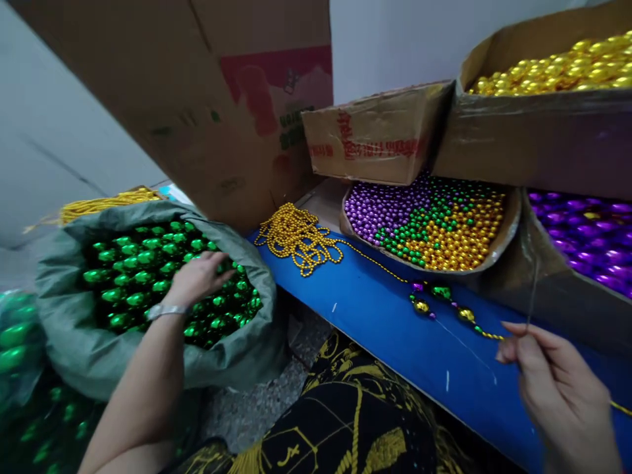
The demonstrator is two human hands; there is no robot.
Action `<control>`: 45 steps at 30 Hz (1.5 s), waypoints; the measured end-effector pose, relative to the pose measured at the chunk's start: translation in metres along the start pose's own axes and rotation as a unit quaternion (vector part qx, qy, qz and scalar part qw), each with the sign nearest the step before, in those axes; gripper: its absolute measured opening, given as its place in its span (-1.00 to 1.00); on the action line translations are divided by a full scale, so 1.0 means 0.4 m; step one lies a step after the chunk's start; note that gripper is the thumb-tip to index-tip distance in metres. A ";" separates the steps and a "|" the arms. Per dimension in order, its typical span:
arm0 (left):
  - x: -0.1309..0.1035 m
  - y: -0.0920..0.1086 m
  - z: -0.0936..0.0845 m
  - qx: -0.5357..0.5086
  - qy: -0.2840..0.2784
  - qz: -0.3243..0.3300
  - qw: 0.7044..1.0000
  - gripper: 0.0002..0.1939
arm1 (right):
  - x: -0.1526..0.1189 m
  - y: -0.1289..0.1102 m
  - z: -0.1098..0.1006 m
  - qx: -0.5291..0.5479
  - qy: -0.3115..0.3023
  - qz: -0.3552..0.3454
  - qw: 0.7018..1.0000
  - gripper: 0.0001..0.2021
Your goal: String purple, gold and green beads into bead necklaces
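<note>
A: Left hand (pixel 200 280)?
B: Over the sack (pixel 64 309) at left, fingers down among the shiny green beads (pixel 141 278). Slightly bent; can't tell if they pinch one.
A: Right hand (pixel 553 382)?
B: Near right, above the blue table (pixel 345 299). Thumb and fingertips pressed together; whatever's between is too fine to make out.
A: Bead strand (pixel 372 261)?
B: On the table. Runs from the gold heap (pixel 293 240) at the far left end, past bigger purple, green and gold beads, to the right hand's fingertips. A thin thread (pixel 467 349) trails on the near side.
A: Around it?
B: Far side, middle: box of small beads (pixel 427 227) in purple, green, gold. Right of that, large purple beads (pixel 587 237). Above, far right, large gold beads (pixel 563 66) in a carton (pixel 533 141).
</note>
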State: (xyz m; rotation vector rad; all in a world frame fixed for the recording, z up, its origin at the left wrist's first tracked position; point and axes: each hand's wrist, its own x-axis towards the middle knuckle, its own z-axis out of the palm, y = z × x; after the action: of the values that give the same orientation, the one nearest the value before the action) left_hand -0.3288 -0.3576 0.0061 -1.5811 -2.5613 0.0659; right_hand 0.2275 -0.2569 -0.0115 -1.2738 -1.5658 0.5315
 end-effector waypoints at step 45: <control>-0.054 0.852 0.094 -0.768 -0.271 0.235 0.530 -0.44 | -0.107 0.098 0.072 -0.298 -0.149 -0.195 0.922 -0.74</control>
State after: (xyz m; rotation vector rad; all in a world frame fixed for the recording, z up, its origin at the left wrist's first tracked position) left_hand -0.0220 -0.2223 -0.0692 -2.9020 -2.0092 -2.6888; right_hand 0.2175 -0.2752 -0.0729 -1.2972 -2.2877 -0.0259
